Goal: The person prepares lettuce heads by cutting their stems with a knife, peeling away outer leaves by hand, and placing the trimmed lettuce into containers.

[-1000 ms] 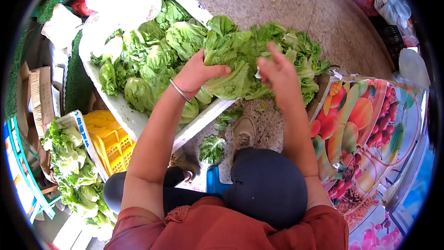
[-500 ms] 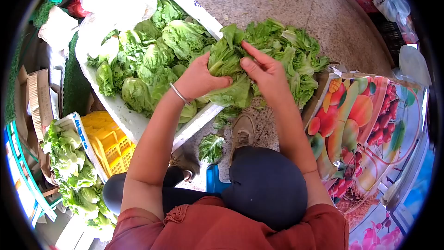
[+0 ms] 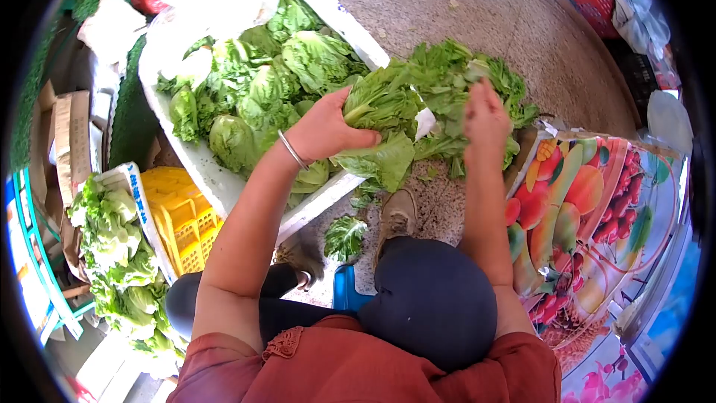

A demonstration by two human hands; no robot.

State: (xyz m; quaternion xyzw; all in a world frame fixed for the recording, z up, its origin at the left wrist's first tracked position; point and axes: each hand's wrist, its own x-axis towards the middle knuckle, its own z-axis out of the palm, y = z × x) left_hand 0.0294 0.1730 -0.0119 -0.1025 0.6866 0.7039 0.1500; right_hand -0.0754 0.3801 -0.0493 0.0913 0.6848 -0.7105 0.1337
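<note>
Floor lies beyond the left hand, which clasps lettuce; the right hand (half-curled, contents unclear) seems mid-stripping; another pull needs steadiness.

Speckled grey-brown floor hemmed in by clutter, with glaring white light at upper left.
Along the left: cardboard, green matting, a yellow crate, a teal frame. On the right: a panel printed with bright fruit; at upper right, a red basket.
</note>
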